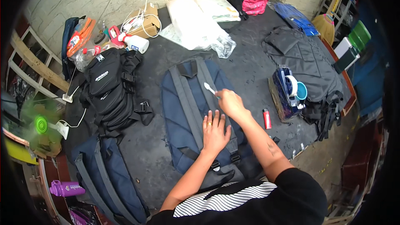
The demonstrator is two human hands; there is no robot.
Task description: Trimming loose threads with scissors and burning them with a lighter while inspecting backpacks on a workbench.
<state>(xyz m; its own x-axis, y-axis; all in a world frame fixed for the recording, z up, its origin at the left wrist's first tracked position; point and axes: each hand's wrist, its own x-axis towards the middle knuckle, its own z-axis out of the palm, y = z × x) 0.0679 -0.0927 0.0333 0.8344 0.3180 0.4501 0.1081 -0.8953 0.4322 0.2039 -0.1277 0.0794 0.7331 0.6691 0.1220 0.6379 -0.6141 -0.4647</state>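
A blue and grey backpack (172, 107) lies flat in front of me, its two grey shoulder straps facing up. My left hand (214, 135) is open, palm down on the lower part of the backpack with its fingers stretched out; a ring shows on one finger. Just beyond it on the right, my right hand (230, 103) is closed around a white toothbrush (209, 88). The brush's head points up and left, over the right-hand strap; whether the bristles touch the fabric I cannot tell.
Black backpacks (110, 87) lie left, with another blue backpack (110, 162) nearer me. To the right are a red lighter (267, 118), a tape roll (293, 86) and a dark grey backpack (310, 60). White plastic wrapping (193, 23) and a spray bottle (135, 43) stand at the back.
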